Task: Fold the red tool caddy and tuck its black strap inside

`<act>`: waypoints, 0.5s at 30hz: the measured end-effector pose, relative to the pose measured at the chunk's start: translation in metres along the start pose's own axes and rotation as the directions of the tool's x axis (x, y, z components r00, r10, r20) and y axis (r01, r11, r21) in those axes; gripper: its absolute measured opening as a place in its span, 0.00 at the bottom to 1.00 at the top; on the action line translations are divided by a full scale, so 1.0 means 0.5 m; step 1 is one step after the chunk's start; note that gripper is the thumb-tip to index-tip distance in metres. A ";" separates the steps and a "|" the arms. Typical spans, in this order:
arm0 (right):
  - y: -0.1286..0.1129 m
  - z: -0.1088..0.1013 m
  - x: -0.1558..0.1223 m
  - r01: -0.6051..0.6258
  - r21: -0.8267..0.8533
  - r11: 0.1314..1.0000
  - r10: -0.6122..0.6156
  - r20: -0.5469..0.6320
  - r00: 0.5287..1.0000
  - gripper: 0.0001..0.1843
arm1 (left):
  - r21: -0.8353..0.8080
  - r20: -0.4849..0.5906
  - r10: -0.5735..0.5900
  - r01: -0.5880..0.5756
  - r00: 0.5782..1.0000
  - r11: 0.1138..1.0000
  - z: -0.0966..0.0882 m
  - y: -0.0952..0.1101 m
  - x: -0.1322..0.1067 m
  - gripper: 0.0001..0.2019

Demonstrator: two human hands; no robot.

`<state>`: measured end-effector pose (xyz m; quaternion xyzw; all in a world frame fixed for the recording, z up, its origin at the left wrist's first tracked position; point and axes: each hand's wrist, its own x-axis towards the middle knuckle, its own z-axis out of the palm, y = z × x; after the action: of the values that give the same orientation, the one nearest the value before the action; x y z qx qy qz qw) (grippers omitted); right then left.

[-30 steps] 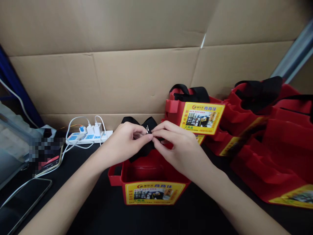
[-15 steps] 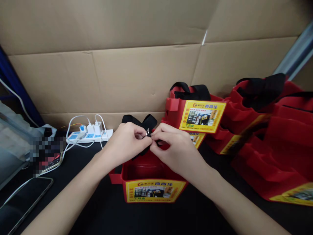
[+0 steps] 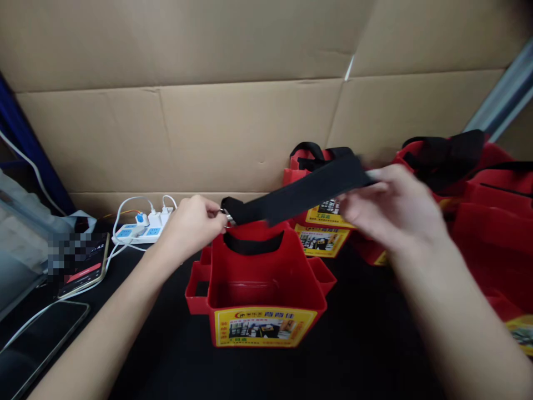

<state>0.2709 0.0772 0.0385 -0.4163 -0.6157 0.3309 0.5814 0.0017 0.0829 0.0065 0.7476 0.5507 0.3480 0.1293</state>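
A red plastic tool box (image 3: 266, 297) with a yellow label on its front stands on the black surface before me. A black webbing strap (image 3: 312, 191) runs from its back edge. Pinched in my left hand (image 3: 200, 222) is a metal ring buckle (image 3: 228, 218) at the strap's left end, behind the box. My right hand (image 3: 391, 211), slightly blurred, grips the strap's other end, drawn out to the right and raised above the box. Between the two hands the strap is stretched nearly straight, tilting upward to the right.
More red tool boxes (image 3: 491, 222) with black straps stand at the right and back right. A white power strip (image 3: 144, 230) with plugs and cables lies at the back left. Phones (image 3: 41, 339) rest at the left. Behind is a cardboard wall (image 3: 250, 133).
My right hand has moved away to the right, pulling the strap out long. The left hand has shifted slightly left, keeping the buckle. The box's inside is now uncovered.
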 end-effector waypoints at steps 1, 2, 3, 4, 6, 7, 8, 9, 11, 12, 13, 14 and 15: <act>0.000 -0.025 0.009 0.053 0.019 0.998 -0.052 -0.030 0.998 0.29 | -0.001 -0.007 -0.020 0.020 1.000 1.000 -0.007 -0.003 0.003 0.10; -0.002 -0.045 0.014 0.096 0.006 0.995 -0.096 -0.044 0.994 0.33 | -0.013 -0.012 -0.037 0.037 0.999 0.999 -0.014 -0.004 0.005 0.10; -0.005 -0.059 0.015 0.138 -0.003 0.990 -0.138 -0.046 0.989 0.36 | -0.037 -0.012 -0.048 0.047 0.999 0.998 -0.020 -0.004 0.007 0.11; -0.009 -0.065 0.011 0.172 -0.018 0.985 -0.172 -0.031 0.985 0.35 | -0.072 -0.002 -0.047 0.047 0.999 0.996 -0.026 -0.003 0.007 0.11; -0.020 -0.053 -0.007 0.233 -0.088 0.968 -0.224 0.101 0.969 0.27 | -0.146 0.035 -0.014 0.019 0.999 0.989 -0.033 0.004 0.004 0.10; -0.025 -0.036 -0.018 0.276 -0.143 0.950 -0.243 0.210 0.947 0.20 | -0.174 0.066 0.010 0.002 0.998 0.985 -0.034 0.008 0.002 0.10; -0.027 -0.014 -0.029 0.324 -0.213 0.922 -0.244 0.333 0.911 0.13 | -0.198 0.100 0.038 -0.018 0.994 0.980 -0.035 0.013 -0.002 0.10; -0.026 0.011 -0.039 0.384 -0.281 0.880 -0.237 0.442 0.865 0.09 | -0.216 0.137 0.068 -0.038 0.988 0.976 -0.034 0.019 -0.006 0.10; -0.014 0.063 -0.052 0.476 -0.369 0.798 -0.267 0.491 0.829 0.17 | -0.231 0.202 0.136 -0.088 0.970 0.969 -0.030 0.032 -0.017 0.09; -0.002 0.086 -0.055 0.521 -0.392 0.758 -0.308 0.489 0.816 0.22 | -0.215 0.224 0.178 -0.129 0.958 0.968 -0.028 0.039 -0.024 0.08; 0.012 0.105 -0.055 0.570 -0.399 0.718 -0.347 0.504 0.791 0.24 | -0.184 0.236 0.223 -0.182 0.946 0.966 -0.025 0.046 -0.030 0.08; 0.026 0.119 -0.053 0.611 -0.388 0.689 -0.373 0.533 0.759 0.25 | -0.139 0.241 0.267 -0.239 0.933 0.961 -0.022 0.052 -0.036 0.08; 0.040 0.129 -0.050 0.648 -0.372 0.665 -0.399 0.557 0.729 0.24 | -0.087 0.242 0.304 -0.291 0.921 0.953 -0.020 0.057 -0.041 0.08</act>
<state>0.2088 0.0684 0.0029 -0.2786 -0.8898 0.0383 0.3595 0.0129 0.0522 0.0223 0.8573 0.4010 0.2791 0.1625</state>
